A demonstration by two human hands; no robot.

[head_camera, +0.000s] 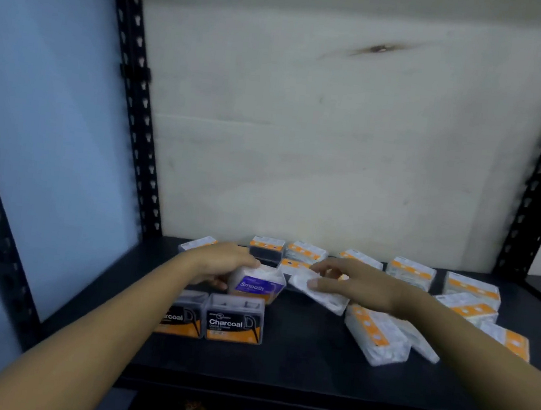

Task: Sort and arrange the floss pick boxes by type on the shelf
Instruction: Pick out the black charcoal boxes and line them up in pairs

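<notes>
The left hand (221, 262) grips an upright purple box (257, 285), label facing the camera. The right hand (351, 284) holds a clear box (319, 292) lying tilted on the shelf (293, 367), long axis running left-right.

Dark shelf (293, 364) bears two Charcoal boxes (234, 319); scattered orange-striped boxes (410, 273).

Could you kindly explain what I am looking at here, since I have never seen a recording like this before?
There is no machine: a person wears a camera on the head, looking down at their own bare hands. A dark shelf carries small floss pick boxes. The left hand has its grip on a box with a purple "Smooth" label. The right hand rests on a pale box lying flat; whether it grips it is unclear. Two "Charcoal" boxes stand side by side in front; orange-striped boxes lie scattered behind and right.
</notes>
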